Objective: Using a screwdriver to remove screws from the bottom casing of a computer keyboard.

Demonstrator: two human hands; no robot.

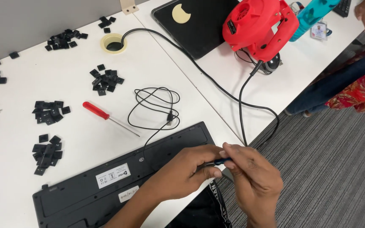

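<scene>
The keyboard lay face down on the white table just in front of me, its black back with 2 white labels turned up, its thin cable coiled loosely beside it. Judging by the heaps of loose black keycaps scattered over the table, the caps were already off; the back cover was still on, so I took the opening of the case as the part left to do. My left hand and right hand met over the keyboard's near right corner, fingers pinched shut together on a small dark blue-handled tool, likely a screwdriver; its tip was hidden. A red-handled screwdriver lay untouched above the keyboard. A red electric blower stood well apart.
</scene>
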